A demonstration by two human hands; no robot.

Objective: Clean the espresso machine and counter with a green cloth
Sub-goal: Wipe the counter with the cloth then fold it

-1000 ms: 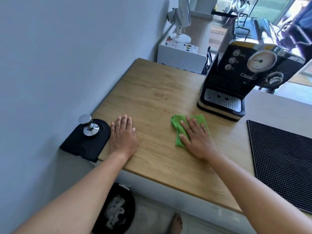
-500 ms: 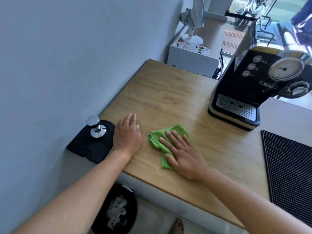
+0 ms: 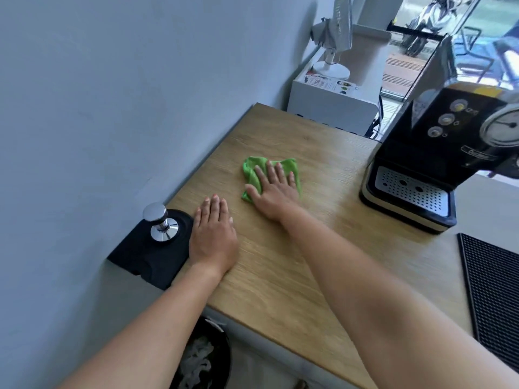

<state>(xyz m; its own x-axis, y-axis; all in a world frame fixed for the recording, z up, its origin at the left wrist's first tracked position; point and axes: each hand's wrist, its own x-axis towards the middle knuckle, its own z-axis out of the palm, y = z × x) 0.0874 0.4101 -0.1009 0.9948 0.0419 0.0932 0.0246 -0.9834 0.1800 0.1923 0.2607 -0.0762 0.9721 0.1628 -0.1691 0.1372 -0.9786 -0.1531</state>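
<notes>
While the right hand (image 3: 273, 192) lies flat on the green cloth (image 3: 250, 168), fingers straight and pressing it to the wooden counter (image 3: 323, 226), the left hand (image 3: 213, 234) rests palm-down, fingers together, just beside the black tamping mat (image 3: 146, 256). The cloth lies beyond the left hand, apart from the espresso machine (image 3: 438, 153).

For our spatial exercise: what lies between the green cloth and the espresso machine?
Only bare wooden counter separates green cloth and espresso machine, per the head view.
</notes>
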